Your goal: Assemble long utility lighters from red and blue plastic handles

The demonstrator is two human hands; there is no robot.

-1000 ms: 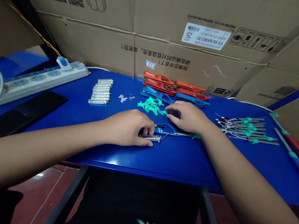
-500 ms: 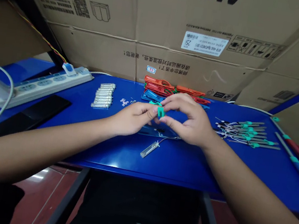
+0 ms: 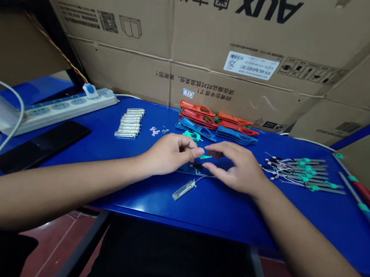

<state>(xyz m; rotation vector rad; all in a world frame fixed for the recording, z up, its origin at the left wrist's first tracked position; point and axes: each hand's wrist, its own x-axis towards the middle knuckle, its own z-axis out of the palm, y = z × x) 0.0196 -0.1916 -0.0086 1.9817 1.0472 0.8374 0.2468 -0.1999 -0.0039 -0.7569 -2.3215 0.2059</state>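
My left hand and my right hand hover close together over the blue table, fingertips facing. A small teal plastic piece shows in the gap between them, just beside my left fingertips; I cannot tell whether it touches them. Beneath my hands lies a dark blue-framed item, mostly hidden. Nearer me rests a clear tube with a thin wire. Teal plastic parts lie just beyond my left hand, and red and blue plastic clips are stacked behind them.
A row of clear tubes lies left of the clips, and wired metal rods with teal collars lie right. A power strip and black phone sit far left. Cardboard boxes stand behind the table.
My hands have drawn apart from their pinch on the teal piece. The piece now sits lower between them. My view has tilted up slightly, showing more of the boxes.
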